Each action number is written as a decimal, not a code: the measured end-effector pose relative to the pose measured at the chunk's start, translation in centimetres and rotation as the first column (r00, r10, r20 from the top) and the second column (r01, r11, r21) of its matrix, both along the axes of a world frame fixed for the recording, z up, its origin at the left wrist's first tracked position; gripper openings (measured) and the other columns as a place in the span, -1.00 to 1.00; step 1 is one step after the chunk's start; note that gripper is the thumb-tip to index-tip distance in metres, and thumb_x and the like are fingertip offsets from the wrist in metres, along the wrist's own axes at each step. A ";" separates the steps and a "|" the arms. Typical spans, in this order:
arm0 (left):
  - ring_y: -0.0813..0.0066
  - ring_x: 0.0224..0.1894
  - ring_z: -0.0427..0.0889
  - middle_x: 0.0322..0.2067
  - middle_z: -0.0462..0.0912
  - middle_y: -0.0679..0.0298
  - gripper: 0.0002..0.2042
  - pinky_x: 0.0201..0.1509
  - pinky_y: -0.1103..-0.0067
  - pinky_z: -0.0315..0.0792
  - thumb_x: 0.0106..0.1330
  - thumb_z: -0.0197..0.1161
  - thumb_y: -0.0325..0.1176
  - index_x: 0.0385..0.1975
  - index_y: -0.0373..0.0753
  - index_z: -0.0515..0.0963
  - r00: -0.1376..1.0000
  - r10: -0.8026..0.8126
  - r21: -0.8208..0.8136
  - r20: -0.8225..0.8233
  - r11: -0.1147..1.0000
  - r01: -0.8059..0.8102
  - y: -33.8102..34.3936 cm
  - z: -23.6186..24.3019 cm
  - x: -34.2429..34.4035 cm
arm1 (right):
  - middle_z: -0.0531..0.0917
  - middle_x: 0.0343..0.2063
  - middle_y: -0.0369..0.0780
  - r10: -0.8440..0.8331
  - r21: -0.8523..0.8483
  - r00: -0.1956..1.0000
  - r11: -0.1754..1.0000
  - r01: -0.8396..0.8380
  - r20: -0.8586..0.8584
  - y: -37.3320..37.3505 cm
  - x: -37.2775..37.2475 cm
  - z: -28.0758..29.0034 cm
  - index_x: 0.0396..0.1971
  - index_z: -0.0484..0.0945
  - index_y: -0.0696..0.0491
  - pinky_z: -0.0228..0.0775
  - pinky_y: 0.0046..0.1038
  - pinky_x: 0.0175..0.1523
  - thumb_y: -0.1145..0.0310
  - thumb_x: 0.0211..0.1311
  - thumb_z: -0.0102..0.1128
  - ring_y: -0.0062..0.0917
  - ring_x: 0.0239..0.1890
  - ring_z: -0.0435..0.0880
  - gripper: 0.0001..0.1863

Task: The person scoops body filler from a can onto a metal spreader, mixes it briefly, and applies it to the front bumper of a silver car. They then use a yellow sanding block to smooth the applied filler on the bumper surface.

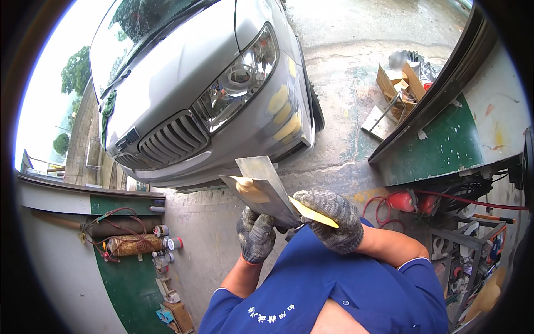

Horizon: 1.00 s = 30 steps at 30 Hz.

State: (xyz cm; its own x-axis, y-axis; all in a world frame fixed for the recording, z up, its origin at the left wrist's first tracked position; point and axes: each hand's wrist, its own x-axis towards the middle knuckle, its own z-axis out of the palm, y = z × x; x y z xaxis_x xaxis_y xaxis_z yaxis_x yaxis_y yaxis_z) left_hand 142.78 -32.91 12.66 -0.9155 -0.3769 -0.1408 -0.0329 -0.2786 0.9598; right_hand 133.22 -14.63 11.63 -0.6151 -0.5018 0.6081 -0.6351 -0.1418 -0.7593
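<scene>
Both my hands wear grey knitted gloves. My left hand is closed on a dark flat metal plate from below, and a beige smear of putty lies on its face. The fingers of my right hand wrap around the yellow handle of a putty knife. Its wide grey blade reaches up behind the plate; whether the two touch is hard to tell. Ahead stands a silver car. Several beige-yellow putty patches mark its front bumper below the headlight.
A cardboard box of scraps sits on the floor at the far right. Red hoses run past a red tank and a metal rack near my right. A rusty cylinder lies along the green-and-white wall at left.
</scene>
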 end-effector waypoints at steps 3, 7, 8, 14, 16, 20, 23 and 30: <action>0.36 -0.53 0.61 -0.41 0.62 0.05 -0.53 -0.49 0.54 0.48 0.29 0.30 -0.12 -0.07 -0.44 0.40 1.000 0.006 -0.032 -0.002 0.999 -0.006 -0.2 -0.4 0.3 | 0.62 -0.02 -0.04 0.013 0.006 1.000 1.000 -0.013 0.014 -0.1 0.2 0.0 0.12 0.48 0.22 0.49 -0.27 0.08 0.53 0.17 0.26 -0.18 -0.01 0.64 -0.53; 0.38 -0.57 0.59 -0.44 0.61 0.08 -0.54 -0.50 0.52 0.49 0.30 0.31 -0.13 -0.09 -0.43 0.40 0.999 0.034 -0.015 -0.019 0.999 -0.035 -0.2 -0.4 0.8 | 0.61 -0.01 -0.04 0.105 0.009 0.988 0.994 -0.107 0.116 -0.1 0.3 0.4 0.14 0.46 0.23 0.47 -0.27 0.10 0.54 0.18 0.24 -0.17 0.01 0.63 -0.52; 0.38 -0.58 0.59 -0.44 0.61 0.08 -0.55 -0.51 0.52 0.49 0.30 0.31 -0.13 -0.09 -0.43 0.40 0.999 0.037 -0.020 -0.017 0.999 -0.037 -0.5 -0.9 0.9 | 0.61 0.00 -0.04 0.117 0.007 0.984 0.993 -0.119 0.132 0.0 0.3 0.4 0.15 0.45 0.23 0.47 -0.27 0.10 0.55 0.18 0.23 -0.16 0.01 0.62 -0.51; 0.40 -0.58 0.58 -0.44 0.61 0.09 -0.53 -0.51 0.52 0.50 0.29 0.33 -0.13 -0.05 -0.41 0.40 0.998 0.049 -0.032 -0.025 0.998 -0.050 -0.6 -1.3 1.2 | 0.60 0.02 -0.03 0.110 0.043 0.989 0.993 -0.114 0.104 -0.2 0.6 -0.1 0.16 0.45 0.23 0.46 -0.27 0.13 0.59 0.16 0.21 -0.15 0.03 0.61 -0.50; 0.41 -0.59 0.58 -0.45 0.61 0.09 -0.53 -0.51 0.52 0.50 0.29 0.33 -0.13 -0.05 -0.41 0.40 0.998 0.055 -0.033 -0.025 0.998 -0.056 -0.6 -1.3 1.3 | 0.60 0.01 -0.02 0.139 0.039 0.984 0.989 -0.144 0.107 -0.3 0.6 0.1 0.16 0.45 0.22 0.46 -0.28 0.12 0.60 0.15 0.20 -0.14 0.03 0.61 -0.49; 0.42 -0.59 0.57 -0.47 0.60 0.10 -0.56 -0.51 0.53 0.49 0.29 0.32 -0.16 -0.06 -0.42 0.41 0.999 0.048 -0.059 -0.025 0.997 -0.050 -0.6 -0.8 1.4 | 0.61 0.00 0.00 0.174 0.041 0.977 0.983 -0.181 0.126 -0.2 0.4 0.8 0.16 0.45 0.21 0.47 -0.29 0.11 0.61 0.14 0.18 -0.14 0.02 0.62 -0.49; 0.44 -0.61 0.55 -0.48 0.60 0.11 -0.57 -0.52 0.53 0.49 0.29 0.31 -0.19 -0.07 -0.43 0.43 0.999 0.045 -0.055 -0.020 0.997 -0.046 -0.4 -0.4 1.4 | 0.62 -0.03 0.00 0.123 0.083 0.992 0.989 -0.126 0.042 -0.3 0.6 0.5 0.16 0.45 0.21 0.49 -0.29 0.08 0.61 0.14 0.17 -0.14 0.00 0.64 -0.49; 0.38 -0.45 0.64 -0.31 0.62 0.14 -0.62 -0.44 0.48 0.55 0.29 0.31 -0.23 -0.07 -0.38 0.45 0.988 0.068 -0.136 -0.138 0.987 -0.087 0.9 -0.2 2.0 | 0.65 -0.07 -0.01 0.310 0.033 0.910 0.943 -0.331 0.276 -1.0 0.3 1.1 0.14 0.46 0.21 0.52 -0.29 0.04 0.60 0.12 0.20 -0.16 -0.04 0.67 -0.49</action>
State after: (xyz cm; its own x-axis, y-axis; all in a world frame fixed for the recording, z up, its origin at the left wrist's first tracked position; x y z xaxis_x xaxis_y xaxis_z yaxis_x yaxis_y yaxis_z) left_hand 144.73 -32.04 12.43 -0.8896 -0.4549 0.0396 0.1139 -0.1371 0.9840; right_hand 133.54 -15.65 12.76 -0.5457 -0.7375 0.3979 -0.3406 -0.2386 -0.9094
